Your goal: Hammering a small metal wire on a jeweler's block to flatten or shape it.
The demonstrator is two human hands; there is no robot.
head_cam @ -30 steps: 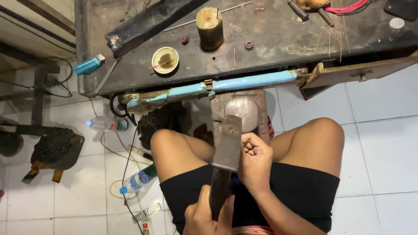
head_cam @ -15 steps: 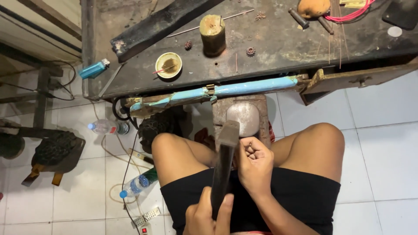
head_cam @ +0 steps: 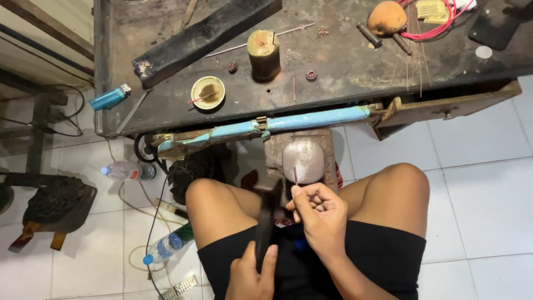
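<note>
White floor tiles frame the seated person, whose left hand (head_cam: 250,272) has drawn the dark hammer (head_cam: 267,219) back from the steel anvil block (head_cam: 303,161), while right-hand fingers (head_cam: 302,199) pinch a thin wire (head_cam: 295,175) upright just above it.

Up on the dark workbench (head_cam: 344,72) a stubby wooden cylinder (head_cam: 264,54) stands upright, a small round dish (head_cam: 208,91) just beside it, a black plank (head_cam: 205,36) lying behind. A blue lighter (head_cam: 109,98) sits at the bench's edge. Below the bench, two plastic bottles (head_cam: 125,171) lie on white tiles.
</note>
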